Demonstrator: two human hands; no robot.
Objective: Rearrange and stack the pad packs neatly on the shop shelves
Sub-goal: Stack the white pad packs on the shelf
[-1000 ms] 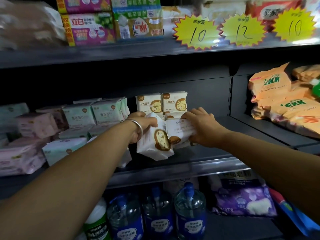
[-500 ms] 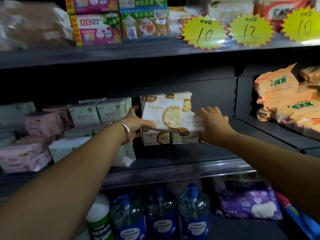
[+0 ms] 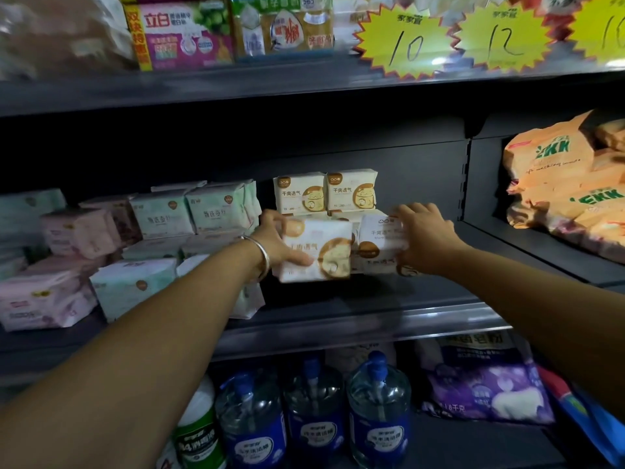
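While the left hand grips a cream pad pack by its left edge, thumb across the printed front and fingers curled behind, the pack stands upright with its face toward the camera and its long axis running left to right, tilted slightly. It hangs above the middle shelf, just in front of the cream stack. The right hand curls over the top right corner of a second cream pack, also front-facing, just beside the first. Behind them two more cream packs stand side by side, upright. To the left lie green packs and pink packs (loosely heaped, some tilted). Orange bags fill the right bay; water bottles stand below. Yellow price tags hang from the upper shelf.
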